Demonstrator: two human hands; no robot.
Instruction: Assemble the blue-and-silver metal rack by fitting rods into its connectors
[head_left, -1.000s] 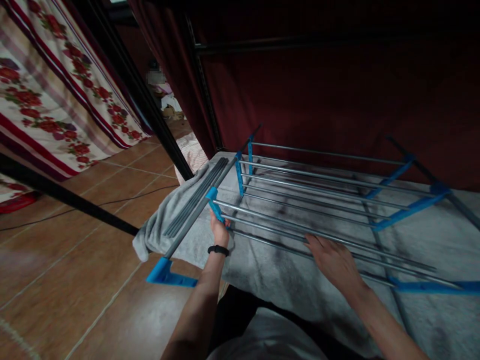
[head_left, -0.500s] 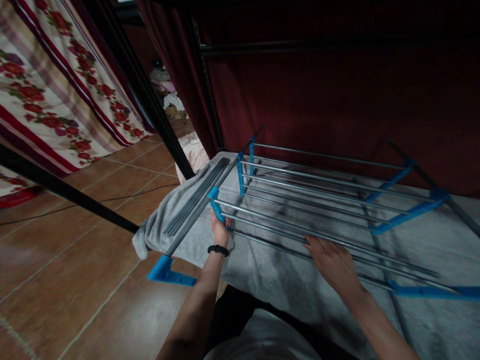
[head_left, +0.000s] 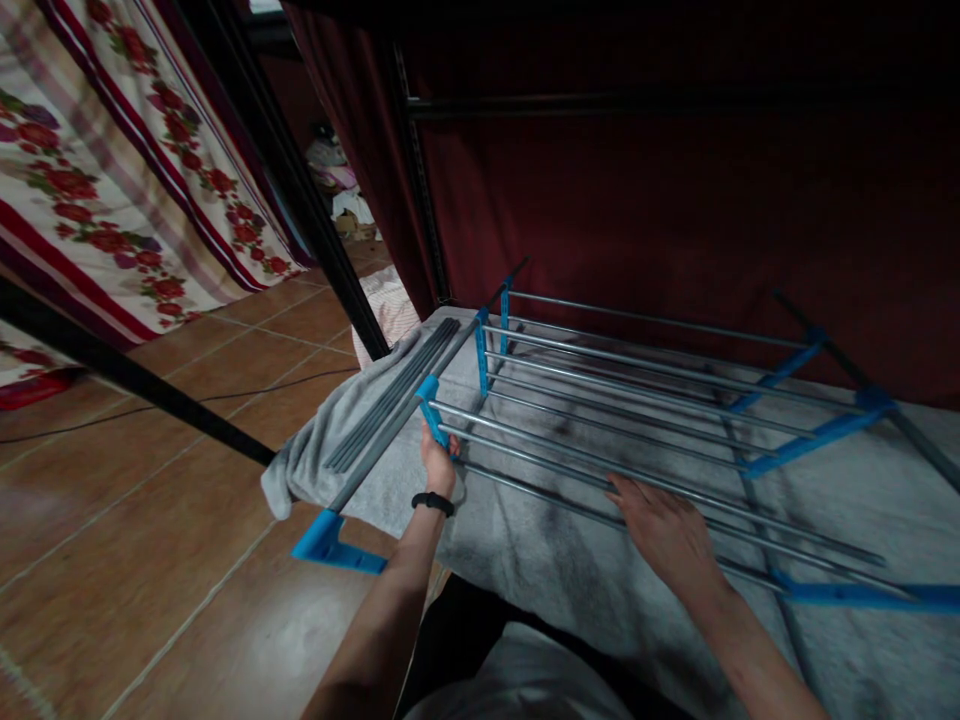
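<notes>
A rack of silver rods and blue plastic brackets (head_left: 645, 400) lies on a grey blanket (head_left: 570, 560). My left hand (head_left: 438, 462), with a black band on its wrist, is closed round a blue bracket (head_left: 430, 402) at the rack's left end. My right hand (head_left: 664, 530) lies flat with fingers spread on the nearest rods, towards the middle of the rack. A few loose grey rods (head_left: 394, 395) lie side by side on the blanket left of the rack.
A dark red curtain (head_left: 675, 200) hangs on a black frame behind the rack. A black post (head_left: 300, 200) slants across the tiled floor (head_left: 150, 520) at left. A flowered cloth (head_left: 112, 200) hangs at far left. A blue foot (head_left: 330, 545) juts off the blanket's edge.
Nothing but a slight shift of the view; both hands stay where they were on the rack.
</notes>
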